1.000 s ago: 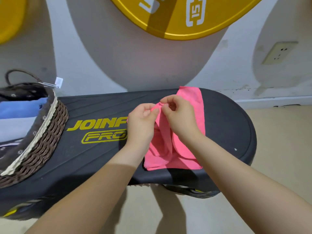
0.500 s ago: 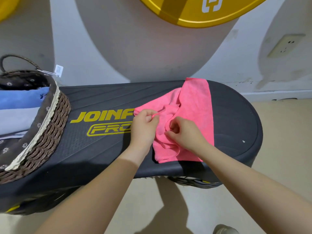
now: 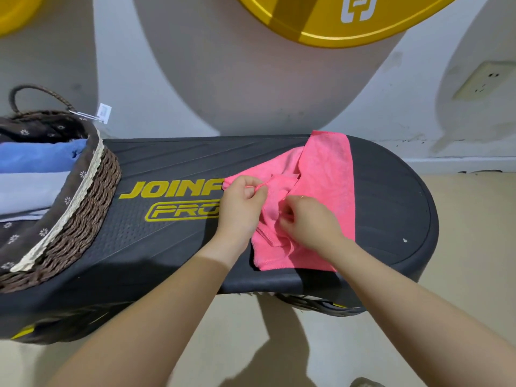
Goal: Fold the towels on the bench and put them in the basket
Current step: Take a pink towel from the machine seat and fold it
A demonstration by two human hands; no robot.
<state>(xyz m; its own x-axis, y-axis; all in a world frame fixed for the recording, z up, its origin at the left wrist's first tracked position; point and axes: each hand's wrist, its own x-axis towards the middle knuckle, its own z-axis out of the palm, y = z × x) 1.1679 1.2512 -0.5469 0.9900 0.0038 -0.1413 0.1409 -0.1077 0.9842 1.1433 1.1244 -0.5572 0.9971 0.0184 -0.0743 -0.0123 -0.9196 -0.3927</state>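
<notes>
Here, pink towel [image 3: 326, 174] lies rumpled on right half of black bench [image 3: 173, 247]. Left hand [image 3: 241, 208] pinches its hem; right hand [image 3: 310, 222] grasps bunched fold. Wicker basket [image 3: 83, 208] at left end.

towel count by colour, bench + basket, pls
Pink towel: 1, on the bench, pinched by left hand and right hand
Blue towel: 1, in the basket
Pale grey towel: 1, in the basket
Total: 3 visible
</notes>
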